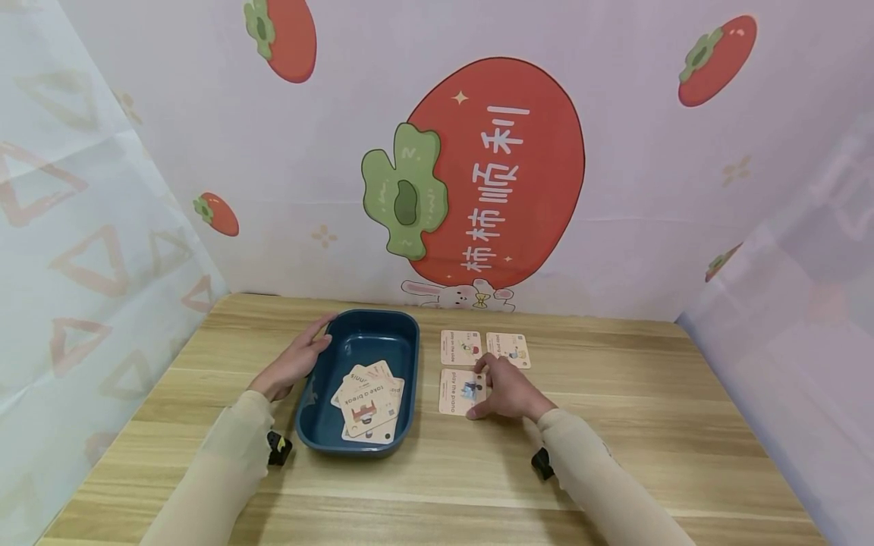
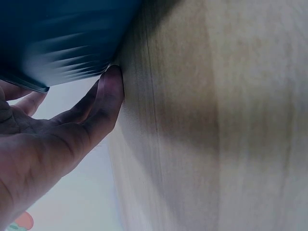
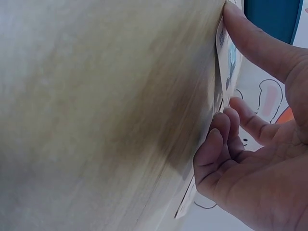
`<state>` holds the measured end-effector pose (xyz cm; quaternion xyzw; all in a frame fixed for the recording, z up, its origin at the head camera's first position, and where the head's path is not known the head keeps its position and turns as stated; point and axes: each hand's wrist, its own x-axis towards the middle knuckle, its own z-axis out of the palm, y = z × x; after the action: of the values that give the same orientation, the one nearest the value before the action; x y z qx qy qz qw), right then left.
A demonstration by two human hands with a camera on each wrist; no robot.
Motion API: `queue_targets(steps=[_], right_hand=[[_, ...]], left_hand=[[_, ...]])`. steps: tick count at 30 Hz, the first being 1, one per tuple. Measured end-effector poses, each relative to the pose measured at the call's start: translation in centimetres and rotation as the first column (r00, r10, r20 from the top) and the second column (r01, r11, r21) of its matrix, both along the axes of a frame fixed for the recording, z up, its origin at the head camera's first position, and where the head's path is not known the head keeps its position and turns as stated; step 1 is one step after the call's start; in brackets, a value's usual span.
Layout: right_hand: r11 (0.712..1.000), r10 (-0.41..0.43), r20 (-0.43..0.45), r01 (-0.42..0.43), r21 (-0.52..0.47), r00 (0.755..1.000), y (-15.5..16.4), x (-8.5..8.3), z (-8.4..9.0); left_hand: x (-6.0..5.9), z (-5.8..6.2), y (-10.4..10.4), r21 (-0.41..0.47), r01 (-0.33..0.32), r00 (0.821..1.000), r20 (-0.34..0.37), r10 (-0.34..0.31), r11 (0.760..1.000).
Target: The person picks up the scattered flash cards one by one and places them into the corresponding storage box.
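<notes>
Your left hand rests against the left wall of the dark blue plastic tub, fingers nearly straight along its smooth rounded rim; in the left wrist view a fingertip presses where the tub meets the table. Inside the tub lies a loose fan of square, round-cornered picture cards, matte and pale, the top one printed "take a break".

Your right hand lies on the "play the piano" card, flat on the table just right of the tub. The right wrist view shows your thumb on the card's face and curled fingers at its edge, a light pinch. Two more cards lie side by side just beyond it. The table is light wood-grain laminate.
</notes>
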<state>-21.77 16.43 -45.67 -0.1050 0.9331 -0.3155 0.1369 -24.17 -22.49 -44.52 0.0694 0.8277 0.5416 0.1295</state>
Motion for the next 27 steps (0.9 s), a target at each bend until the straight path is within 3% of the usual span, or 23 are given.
queue_targets(steps=[14, 27], right_hand=[[1.0, -0.018, -0.069, 0.017, -0.011, 0.997, 0.1, 0.4, 0.3], [0.999, -0.031, -0.065, 0.029, -0.032, 0.997, 0.4, 0.8, 1.4]], left_hand=[[-0.1, -0.1, 0.0, -0.001, 0.003, 1.0, -0.009, -0.003, 1.0], [-0.1, -0.1, -0.1, -0.008, 0.003, 1.0, -0.014, -0.003, 1.0]])
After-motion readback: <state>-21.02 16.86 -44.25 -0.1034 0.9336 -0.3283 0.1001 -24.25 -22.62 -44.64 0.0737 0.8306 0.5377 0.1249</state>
